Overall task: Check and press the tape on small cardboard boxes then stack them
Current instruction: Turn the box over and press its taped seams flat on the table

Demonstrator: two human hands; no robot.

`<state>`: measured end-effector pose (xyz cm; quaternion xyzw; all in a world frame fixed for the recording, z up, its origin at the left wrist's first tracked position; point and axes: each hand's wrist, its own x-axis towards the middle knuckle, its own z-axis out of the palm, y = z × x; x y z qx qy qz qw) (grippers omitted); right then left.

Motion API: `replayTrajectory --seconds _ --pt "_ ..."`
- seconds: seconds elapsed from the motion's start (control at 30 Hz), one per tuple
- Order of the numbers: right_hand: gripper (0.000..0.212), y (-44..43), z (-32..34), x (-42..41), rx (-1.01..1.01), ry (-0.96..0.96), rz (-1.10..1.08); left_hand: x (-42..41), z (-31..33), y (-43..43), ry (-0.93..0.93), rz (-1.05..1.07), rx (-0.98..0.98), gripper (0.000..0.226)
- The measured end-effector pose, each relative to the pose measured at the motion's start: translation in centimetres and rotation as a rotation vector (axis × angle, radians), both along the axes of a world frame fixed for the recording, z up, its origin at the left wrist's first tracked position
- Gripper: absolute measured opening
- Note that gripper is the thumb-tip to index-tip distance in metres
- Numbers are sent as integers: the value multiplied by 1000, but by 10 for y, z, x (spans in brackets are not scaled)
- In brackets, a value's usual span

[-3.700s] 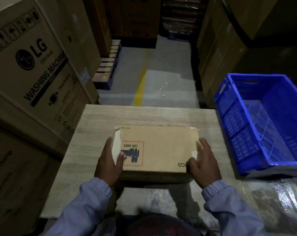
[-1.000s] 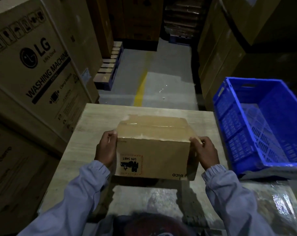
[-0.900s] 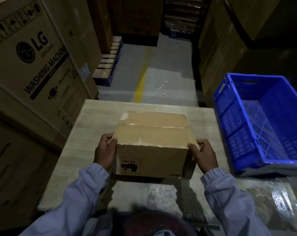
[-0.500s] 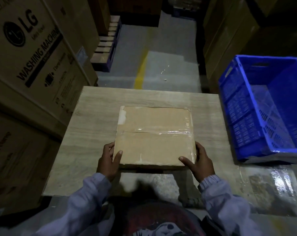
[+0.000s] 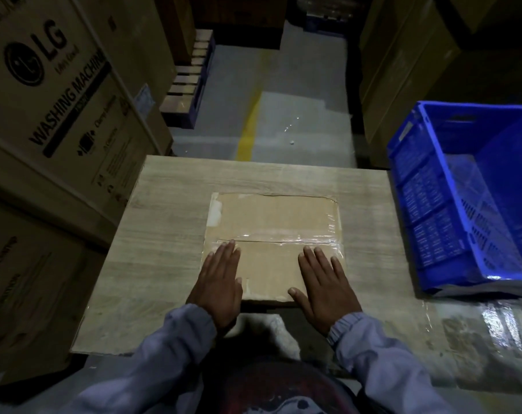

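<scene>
Pressing on the small cardboard box, lying flat mid bench, clear tape crossing its top; resting left hand and right hand palms-down on its near half, both grips wide, holding nothing; leaving the blue crate beside the bench, rightward.

The box is plain tan, crossed by clear, shiny tape. The table beneath shows pale wood grain. At three o'clock the crate is bright blue with lattice walls; at ten the carton is brown with black lettering; at twelve the grey floor carries a yellow line.
</scene>
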<state>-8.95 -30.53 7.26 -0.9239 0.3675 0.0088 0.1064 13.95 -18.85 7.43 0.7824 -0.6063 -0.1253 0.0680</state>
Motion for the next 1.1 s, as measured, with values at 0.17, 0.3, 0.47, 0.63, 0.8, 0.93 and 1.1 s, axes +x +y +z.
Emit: replayTrajectory --seconds 0.17,0.3,0.47,0.63,0.8,0.93,1.1 --pt "65 -7 2 5 -59 -50 -32 0 3 -8 -30 -11 21 61" --pt "64 -33 9 24 -84 -71 -69 12 12 -30 -141 44 19 65" --pt "76 -47 0 37 -49 9 -45 34 3 -49 -165 -36 71 76" --pt "74 -48 -3 37 -67 4 -51 34 -3 -49 -184 -18 64 77" --pt "65 -87 8 47 -107 -46 -57 50 13 -81 -203 -15 -20 71" --pt "74 -104 -5 49 -83 43 -78 59 -5 -92 -167 25 29 79" --pt "72 -104 -5 49 -91 36 -78 60 -11 -91 -113 18 -17 79"
